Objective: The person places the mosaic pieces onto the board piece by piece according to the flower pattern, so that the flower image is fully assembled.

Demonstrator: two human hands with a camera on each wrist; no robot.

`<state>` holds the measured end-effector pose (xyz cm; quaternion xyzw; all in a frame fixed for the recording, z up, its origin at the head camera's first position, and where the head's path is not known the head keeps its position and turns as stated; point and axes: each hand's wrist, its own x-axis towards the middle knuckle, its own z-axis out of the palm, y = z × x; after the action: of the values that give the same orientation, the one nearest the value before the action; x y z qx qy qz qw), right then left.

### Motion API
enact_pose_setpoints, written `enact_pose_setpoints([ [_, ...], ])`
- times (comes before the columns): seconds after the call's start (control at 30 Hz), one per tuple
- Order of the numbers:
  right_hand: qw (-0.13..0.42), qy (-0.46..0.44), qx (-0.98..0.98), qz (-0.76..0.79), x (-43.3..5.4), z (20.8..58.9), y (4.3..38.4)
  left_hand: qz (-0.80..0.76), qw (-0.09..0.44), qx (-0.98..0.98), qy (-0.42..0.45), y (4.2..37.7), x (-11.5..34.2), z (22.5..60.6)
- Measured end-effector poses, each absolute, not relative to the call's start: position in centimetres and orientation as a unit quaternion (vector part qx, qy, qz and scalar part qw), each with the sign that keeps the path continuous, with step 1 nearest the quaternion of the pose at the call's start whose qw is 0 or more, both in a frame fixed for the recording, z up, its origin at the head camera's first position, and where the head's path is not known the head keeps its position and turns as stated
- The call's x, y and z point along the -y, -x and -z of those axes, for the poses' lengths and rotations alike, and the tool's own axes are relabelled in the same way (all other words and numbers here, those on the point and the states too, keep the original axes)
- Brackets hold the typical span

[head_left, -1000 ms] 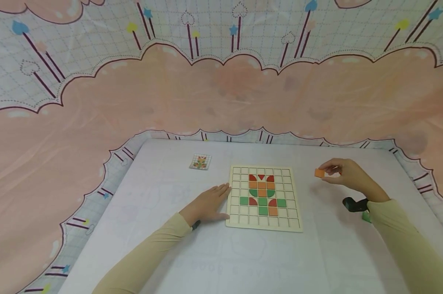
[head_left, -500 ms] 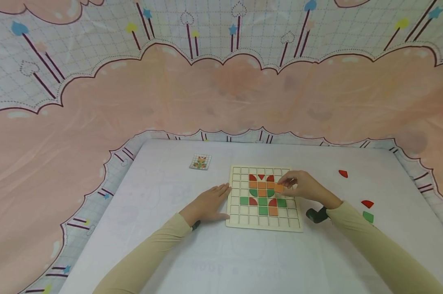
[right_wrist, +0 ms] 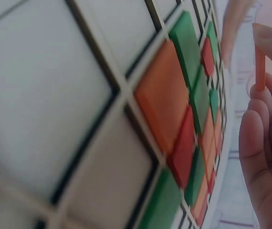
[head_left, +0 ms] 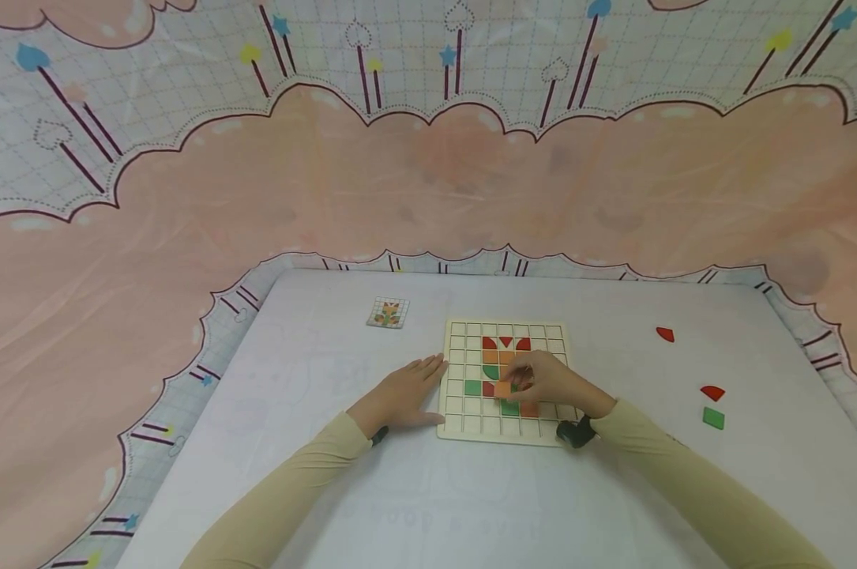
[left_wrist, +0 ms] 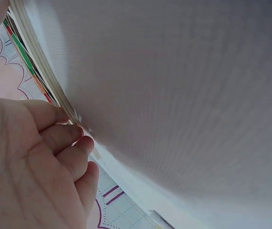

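An orange square tile (head_left: 502, 390) is pinched between the thumb and fingers of my right hand (head_left: 552, 381), over the middle of a pale gridded board (head_left: 456, 431). The right wrist view shows that tile (right_wrist: 260, 69) edge-on, apart from the board. Red, orange and green pieces form a flower-like pattern in the grid; my right hand hides part of it. My left hand (head_left: 401, 395) lies flat with its fingertips and thumb at the board's left edge. In the left wrist view, the left fingers (left_wrist: 74, 160) touch the board's side (left_wrist: 47, 71).
A small pattern card (head_left: 388, 313) lies behind and left of the board. On the right of the white table (head_left: 293, 506) are two red rounded pieces, one farther back (head_left: 665, 334) and one nearer (head_left: 712, 393), with a green square tile (head_left: 713, 418) beside the latter.
My right hand has carried the orange tile leftward from the table's right side to over the board, uncovering the loose red and green pieces. The left hand has stayed put.
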<state>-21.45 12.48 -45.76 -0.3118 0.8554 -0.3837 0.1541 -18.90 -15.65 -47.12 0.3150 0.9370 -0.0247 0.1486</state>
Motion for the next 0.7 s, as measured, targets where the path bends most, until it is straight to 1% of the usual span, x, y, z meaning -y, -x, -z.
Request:
enact_pose_setpoints([
  [0.1, 0.151, 0.331, -0.849, 0.383, -11.9, 46.0, 21.3, 0.024, 0.148, -0.937, -0.316, 18.9, 15.7, 47.1],
  [0.47, 0.156, 0.349, -0.849, 0.364, -10.6, 46.7, 21.1, 0.023, 0.142, -0.937, -0.318, 18.9, 15.6, 47.1],
  [0.7, 0.185, 0.327, -0.864, 0.336, -10.2, 46.6, 20.8, 0.027, 0.140, -0.938, -0.316, 18.9, 15.7, 47.2],
])
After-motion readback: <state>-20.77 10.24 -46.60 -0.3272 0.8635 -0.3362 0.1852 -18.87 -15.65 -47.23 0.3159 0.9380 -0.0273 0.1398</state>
